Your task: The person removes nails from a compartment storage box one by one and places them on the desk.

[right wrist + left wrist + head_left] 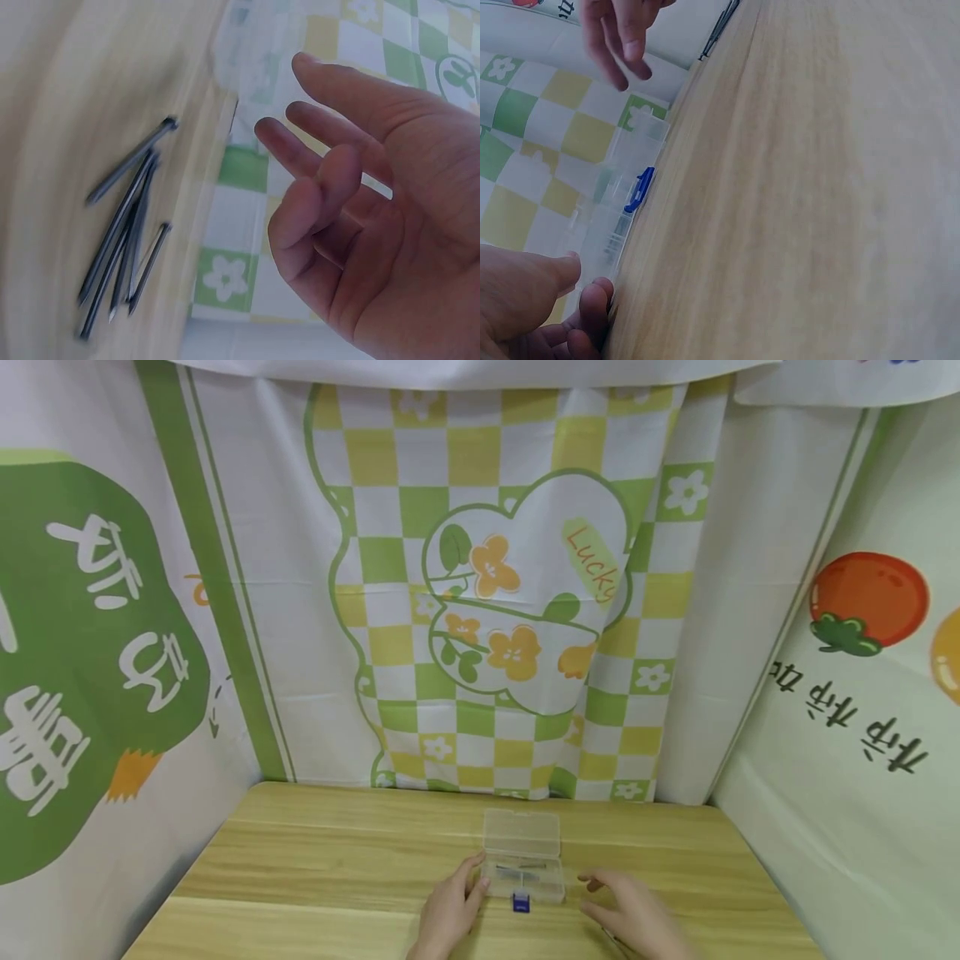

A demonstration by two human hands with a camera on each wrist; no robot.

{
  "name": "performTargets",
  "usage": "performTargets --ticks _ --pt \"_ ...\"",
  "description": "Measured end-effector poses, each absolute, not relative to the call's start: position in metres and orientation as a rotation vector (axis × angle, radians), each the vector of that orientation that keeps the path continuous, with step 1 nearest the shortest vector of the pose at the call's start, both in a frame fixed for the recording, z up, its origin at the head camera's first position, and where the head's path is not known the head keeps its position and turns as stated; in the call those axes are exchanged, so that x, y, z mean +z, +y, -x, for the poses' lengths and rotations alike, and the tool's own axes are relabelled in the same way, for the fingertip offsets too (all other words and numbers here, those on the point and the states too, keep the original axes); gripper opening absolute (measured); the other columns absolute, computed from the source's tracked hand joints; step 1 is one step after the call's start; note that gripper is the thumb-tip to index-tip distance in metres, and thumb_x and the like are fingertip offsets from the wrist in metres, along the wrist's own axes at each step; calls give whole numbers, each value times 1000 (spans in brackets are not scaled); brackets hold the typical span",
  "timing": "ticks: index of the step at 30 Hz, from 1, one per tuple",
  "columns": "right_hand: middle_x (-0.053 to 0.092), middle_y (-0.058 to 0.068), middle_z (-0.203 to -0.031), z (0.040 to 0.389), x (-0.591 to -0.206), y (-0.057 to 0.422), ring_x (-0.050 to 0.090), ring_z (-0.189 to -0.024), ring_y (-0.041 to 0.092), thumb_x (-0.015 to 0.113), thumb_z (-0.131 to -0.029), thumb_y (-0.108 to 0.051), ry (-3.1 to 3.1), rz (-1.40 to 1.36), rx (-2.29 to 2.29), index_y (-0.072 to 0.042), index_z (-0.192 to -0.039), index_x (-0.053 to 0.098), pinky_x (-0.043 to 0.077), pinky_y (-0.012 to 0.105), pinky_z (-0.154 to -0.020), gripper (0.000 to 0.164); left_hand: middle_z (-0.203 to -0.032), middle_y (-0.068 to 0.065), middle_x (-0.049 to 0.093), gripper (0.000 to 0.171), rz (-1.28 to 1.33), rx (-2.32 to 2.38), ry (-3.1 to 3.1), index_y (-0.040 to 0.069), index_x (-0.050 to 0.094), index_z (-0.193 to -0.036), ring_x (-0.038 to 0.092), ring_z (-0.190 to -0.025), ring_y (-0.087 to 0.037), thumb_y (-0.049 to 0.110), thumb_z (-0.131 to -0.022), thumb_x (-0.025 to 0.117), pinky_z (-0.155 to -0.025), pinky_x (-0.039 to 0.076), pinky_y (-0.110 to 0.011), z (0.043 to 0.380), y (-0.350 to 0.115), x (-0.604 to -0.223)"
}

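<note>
A clear plastic box (553,887) lies on the table with its lid (521,832) raised away at the back. Several thin nails (517,872) are inside it, and a blue latch (521,903) sits at its front. My left hand (448,903) holds the box's left end between thumb and fingers, as the left wrist view also shows. To the right of the box hovers my right hand (637,914), fingers loosely bent with nothing between them. Loose dark nails (124,232) lie on the table by the right hand, mostly hidden under it in the head view.
The wooden table (315,860) ends at a back wall hung with a checkered cloth (472,743). White printed cloths enclose the left and right sides, the right one bearing a tomato picture (870,602).
</note>
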State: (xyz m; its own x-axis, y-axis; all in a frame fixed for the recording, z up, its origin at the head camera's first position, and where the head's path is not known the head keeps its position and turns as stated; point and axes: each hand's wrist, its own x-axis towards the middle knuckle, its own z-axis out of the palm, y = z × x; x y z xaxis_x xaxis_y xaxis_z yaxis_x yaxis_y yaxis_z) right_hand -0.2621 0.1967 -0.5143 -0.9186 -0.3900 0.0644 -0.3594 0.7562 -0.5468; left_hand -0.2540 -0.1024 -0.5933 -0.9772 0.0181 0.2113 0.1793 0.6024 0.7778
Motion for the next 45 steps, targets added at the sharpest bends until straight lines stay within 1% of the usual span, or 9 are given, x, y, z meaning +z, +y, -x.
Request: performTargets --ticks 6,12,19,27,34,39,45 --pt "76 7 -110 268 -513 179 71 -105 38 83 -92 -28 2919 749 -906 -7 -124 73 56 60 -87 39 -59 14 47 44 160 -1303 -2647 17 61 -148 37 -44 -2 29 -106 66 -44 30 -21 254 -102 -592" --pt "77 8 -112 277 -518 161 72 -106 36 83 -92 -28 2936 827 -939 -8 -118 76 57 58 -88 34 -58 14 46 44 162 -1307 -2651 17 61 -148 36 -44 -2 29 -106 66 -43 28 -20 254 -102 -592" --pt "78 6 -110 290 -519 145 73 -105 32 83 -92 -19 2953 897 -932 -8 -114 77 57 56 -91 25 -59 14 46 43 155 -1290 -2645 16 62 -147 36 -45 -2 27 -105 67 -44 29 -21 253 -102 -592" --pt "77 12 -110 295 -518 132 72 -104 36 82 -91 -12 2910 884 -941 -5 -114 76 56 59 -91 25 -60 15 46 42 162 -1263 -2641 16 63 -146 36 -46 -1 26 -105 67 -44 30 -21 256 -102 -593" --pt "77 12 -111 302 -520 122 72 -103 37 82 -89 -7 2906 894 -882 -4 -113 76 57 58 -89 26 -60 14 45 42 167 -1270 -2635 16 62 -146 35 -47 -1 26 -106 67 -45 29 -21 255 -103 -591" --pt "77 13 -110 306 -525 118 72 -103 36 82 -85 -2 2905 903 -826 -2 -112 76 57 58 -90 27 -60 14 44 41 179 -1263 -2627 15 63 -145 34 -47 -1 26 -106 66 -45 29 -21 255 -102 -591" --pt "76 16 -109 305 -530 113 71 -105 40 81 -82 4 2921 961 -761 -1 -109 76 55 60 -93 28 -59 14 43 41 170 -1271 -2634 16 63 -145 33 -46 -1 26 -106 67 -45 28 -21 254 -102 -591"
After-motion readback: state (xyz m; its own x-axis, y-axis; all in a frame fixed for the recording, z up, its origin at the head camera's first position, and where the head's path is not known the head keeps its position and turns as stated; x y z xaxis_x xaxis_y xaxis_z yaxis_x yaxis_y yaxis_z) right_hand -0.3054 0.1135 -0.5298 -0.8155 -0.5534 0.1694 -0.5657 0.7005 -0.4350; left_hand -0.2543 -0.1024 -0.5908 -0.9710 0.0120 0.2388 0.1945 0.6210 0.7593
